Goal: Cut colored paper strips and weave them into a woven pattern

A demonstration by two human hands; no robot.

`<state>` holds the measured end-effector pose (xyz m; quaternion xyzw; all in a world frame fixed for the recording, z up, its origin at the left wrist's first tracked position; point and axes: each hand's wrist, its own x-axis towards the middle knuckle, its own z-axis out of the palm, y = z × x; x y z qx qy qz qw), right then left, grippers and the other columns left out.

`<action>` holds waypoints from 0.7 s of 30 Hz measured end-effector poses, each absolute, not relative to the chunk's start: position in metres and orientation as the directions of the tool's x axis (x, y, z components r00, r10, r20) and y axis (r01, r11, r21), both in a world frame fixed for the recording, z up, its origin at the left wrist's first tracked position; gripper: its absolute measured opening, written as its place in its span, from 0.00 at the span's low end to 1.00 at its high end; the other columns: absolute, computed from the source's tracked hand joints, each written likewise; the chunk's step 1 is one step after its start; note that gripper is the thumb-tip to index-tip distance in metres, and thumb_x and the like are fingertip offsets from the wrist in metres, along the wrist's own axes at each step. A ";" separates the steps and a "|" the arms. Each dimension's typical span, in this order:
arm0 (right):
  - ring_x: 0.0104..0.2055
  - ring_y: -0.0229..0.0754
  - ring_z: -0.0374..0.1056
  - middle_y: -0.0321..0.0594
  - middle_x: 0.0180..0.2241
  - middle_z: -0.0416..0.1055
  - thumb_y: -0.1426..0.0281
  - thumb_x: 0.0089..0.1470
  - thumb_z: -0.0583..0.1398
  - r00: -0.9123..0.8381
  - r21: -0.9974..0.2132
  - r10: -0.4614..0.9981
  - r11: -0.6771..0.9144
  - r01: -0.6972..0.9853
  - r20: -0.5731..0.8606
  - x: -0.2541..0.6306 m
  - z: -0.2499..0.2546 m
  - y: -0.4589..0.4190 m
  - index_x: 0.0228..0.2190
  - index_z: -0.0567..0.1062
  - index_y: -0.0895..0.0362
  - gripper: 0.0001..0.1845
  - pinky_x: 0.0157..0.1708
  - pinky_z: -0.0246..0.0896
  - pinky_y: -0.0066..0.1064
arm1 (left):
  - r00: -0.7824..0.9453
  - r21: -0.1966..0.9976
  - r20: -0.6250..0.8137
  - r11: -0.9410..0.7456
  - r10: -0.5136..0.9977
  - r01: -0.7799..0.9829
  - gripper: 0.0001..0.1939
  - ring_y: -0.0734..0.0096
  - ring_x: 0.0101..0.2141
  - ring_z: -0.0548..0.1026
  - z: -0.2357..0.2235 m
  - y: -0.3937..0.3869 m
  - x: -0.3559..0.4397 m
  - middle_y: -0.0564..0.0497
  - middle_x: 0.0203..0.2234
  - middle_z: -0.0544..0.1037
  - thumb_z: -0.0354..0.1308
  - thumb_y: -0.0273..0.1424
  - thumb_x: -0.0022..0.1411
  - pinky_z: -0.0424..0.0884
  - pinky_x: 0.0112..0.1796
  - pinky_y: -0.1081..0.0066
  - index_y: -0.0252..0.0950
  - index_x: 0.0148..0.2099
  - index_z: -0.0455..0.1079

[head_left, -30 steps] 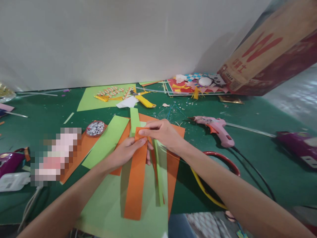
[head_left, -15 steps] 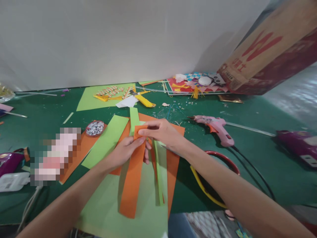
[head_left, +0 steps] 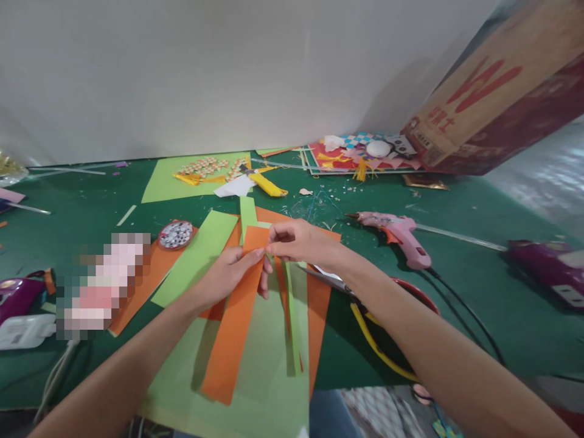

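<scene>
My left hand (head_left: 228, 277) and my right hand (head_left: 298, 243) both pinch the top end of a long orange paper strip (head_left: 232, 322), held just above the green table (head_left: 479, 304). The strip hangs down toward me, its lower end swung left. Under it lie a large light green sheet (head_left: 269, 383), an orange sheet (head_left: 317, 310) and thin green strips (head_left: 292, 316). Another green strip (head_left: 196, 258) lies to the left. Scissors (head_left: 383, 322) with red and yellow handles rest under my right forearm.
A pink glue gun (head_left: 401, 237) with a black cord lies to the right. A round tin of googly eyes (head_left: 176, 235) sits left of my hands. Paper crafts and scraps (head_left: 360, 155) lie by the wall, beside a leaning cardboard box (head_left: 497, 97). Purple devices sit at both edges.
The folded top of the orange strip has been opened flat, and the strip's lower end has swung to the left. Both hands stay pinched on its top.
</scene>
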<state>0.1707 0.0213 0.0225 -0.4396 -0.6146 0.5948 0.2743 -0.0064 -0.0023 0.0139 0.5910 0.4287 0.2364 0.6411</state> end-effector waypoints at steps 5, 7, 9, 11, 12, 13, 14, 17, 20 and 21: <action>0.21 0.31 0.51 0.28 0.17 0.57 0.69 0.39 0.56 -0.444 -0.952 0.878 -0.039 0.304 -0.178 0.169 0.022 0.019 0.16 0.62 0.55 0.07 0.22 0.42 0.28 | 0.551 0.953 -0.295 0.196 0.781 0.232 0.18 0.72 0.21 0.75 0.014 -0.003 -0.007 0.52 0.16 0.75 0.47 0.36 0.67 0.68 0.31 0.73 0.34 0.28 0.68; 0.22 0.31 0.50 0.28 0.17 0.55 0.68 0.39 0.55 -0.442 -0.949 0.881 -0.023 0.315 -0.168 0.169 0.021 0.019 0.16 0.60 0.55 0.08 0.22 0.41 0.29 | 0.560 0.950 -0.307 0.212 0.770 0.229 0.18 0.72 0.21 0.75 0.013 -0.003 -0.007 0.53 0.15 0.74 0.47 0.36 0.67 0.68 0.29 0.73 0.35 0.27 0.68; 0.22 0.31 0.49 0.28 0.18 0.54 0.67 0.38 0.55 -0.444 -0.948 0.882 -0.012 0.318 -0.160 0.169 0.021 0.018 0.16 0.59 0.55 0.09 0.22 0.40 0.29 | 0.566 0.948 -0.315 0.229 0.762 0.220 0.18 0.72 0.21 0.75 0.012 -0.003 -0.007 0.54 0.14 0.73 0.47 0.36 0.67 0.68 0.28 0.74 0.35 0.27 0.67; 0.22 0.31 0.48 0.28 0.18 0.53 0.67 0.38 0.55 -0.440 -0.948 0.887 0.008 0.317 -0.140 0.171 0.021 0.019 0.16 0.59 0.55 0.09 0.23 0.40 0.29 | 0.574 0.945 -0.326 0.247 0.752 0.214 0.18 0.73 0.20 0.75 0.011 -0.002 -0.007 0.55 0.13 0.72 0.47 0.36 0.67 0.67 0.28 0.74 0.34 0.26 0.67; 0.22 0.31 0.48 0.27 0.18 0.53 0.67 0.38 0.55 -0.441 -0.947 0.888 0.017 0.321 -0.133 0.172 0.021 0.020 0.16 0.59 0.55 0.09 0.23 0.40 0.29 | 0.578 0.943 -0.332 0.256 0.746 0.211 0.18 0.73 0.20 0.75 0.011 -0.002 -0.007 0.56 0.13 0.72 0.47 0.36 0.67 0.67 0.29 0.75 0.34 0.26 0.66; 0.23 0.31 0.49 0.27 0.19 0.53 0.67 0.38 0.55 -0.442 -0.945 0.888 0.023 0.326 -0.131 0.173 0.021 0.020 0.17 0.60 0.55 0.08 0.24 0.41 0.29 | 0.581 0.941 -0.337 0.265 0.741 0.208 0.19 0.74 0.20 0.76 0.011 -0.003 -0.007 0.56 0.13 0.72 0.48 0.36 0.67 0.67 0.29 0.75 0.34 0.26 0.66; 0.23 0.31 0.49 0.28 0.19 0.54 0.67 0.38 0.55 -0.442 -0.943 0.887 0.027 0.332 -0.131 0.174 0.021 0.021 0.17 0.61 0.56 0.07 0.24 0.41 0.29 | 0.585 0.940 -0.340 0.272 0.736 0.204 0.19 0.74 0.20 0.76 0.011 -0.003 -0.007 0.56 0.13 0.72 0.48 0.36 0.68 0.67 0.29 0.75 0.34 0.26 0.66; 0.23 0.32 0.50 0.28 0.19 0.55 0.67 0.38 0.56 -0.447 -0.938 0.884 0.027 0.345 -0.139 0.177 0.022 0.023 0.18 0.63 0.56 0.06 0.24 0.41 0.29 | 0.589 0.940 -0.341 0.280 0.733 0.196 0.19 0.74 0.20 0.75 0.011 -0.004 -0.007 0.56 0.13 0.72 0.47 0.35 0.68 0.67 0.28 0.75 0.34 0.25 0.66; 0.22 0.31 0.48 0.27 0.18 0.54 0.67 0.37 0.55 -0.433 -0.942 0.892 0.025 0.334 -0.130 0.179 0.025 0.024 0.17 0.63 0.56 0.06 0.24 0.41 0.29 | 0.592 0.940 -0.341 0.278 0.730 0.199 0.19 0.74 0.20 0.75 0.012 -0.005 -0.006 0.55 0.13 0.72 0.46 0.33 0.68 0.67 0.27 0.75 0.35 0.25 0.66; 0.22 0.31 0.48 0.27 0.17 0.55 0.67 0.36 0.55 -0.423 -0.943 0.897 0.022 0.331 -0.127 0.179 0.026 0.024 0.17 0.63 0.56 0.06 0.24 0.41 0.29 | 0.594 0.940 -0.340 0.275 0.729 0.200 0.19 0.74 0.20 0.75 0.012 -0.005 -0.006 0.55 0.13 0.72 0.46 0.33 0.68 0.66 0.27 0.75 0.35 0.25 0.66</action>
